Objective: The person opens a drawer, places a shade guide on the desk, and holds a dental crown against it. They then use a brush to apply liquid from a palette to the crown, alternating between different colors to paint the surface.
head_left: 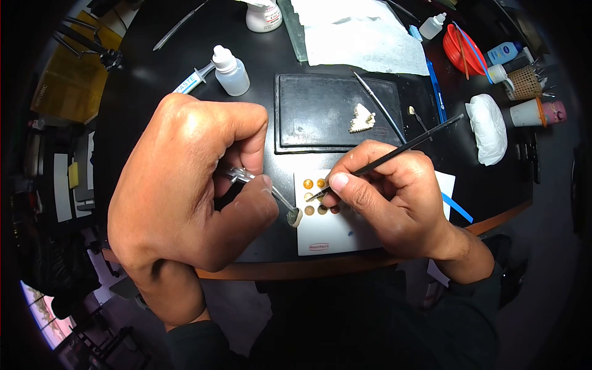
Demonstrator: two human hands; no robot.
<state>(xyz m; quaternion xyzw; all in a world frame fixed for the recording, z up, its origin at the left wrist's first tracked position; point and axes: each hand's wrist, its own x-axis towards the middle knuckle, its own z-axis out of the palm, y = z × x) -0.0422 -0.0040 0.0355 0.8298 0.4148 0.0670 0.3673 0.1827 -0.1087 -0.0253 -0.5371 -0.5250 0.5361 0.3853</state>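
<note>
The left hand [185, 185] is pinching tweezers [265, 188] whose tips are clamping a small tooth-like piece [296, 216] over the white palette [333, 237] at the table's [185, 111] front edge. The right hand [394, 197] is gripping a thin brush [394, 153], its tip sitting by the palette's colour wells [314, 197]. If the pinch is slackening, the piece is likely dropping off the edge; an unsteady brush could be smearing colour.

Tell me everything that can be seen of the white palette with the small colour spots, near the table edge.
The white palette is a flat, glossy rectangular tile lying on the black table near its front edge. Small round spots of orange, tan and brown paste sit in rows at its upper left. A red printed logo shows at its lower left. The right hand rests over its right part and holds a thin black brush whose tip meets the spots. The left hand holds tweezers beside it.
</note>
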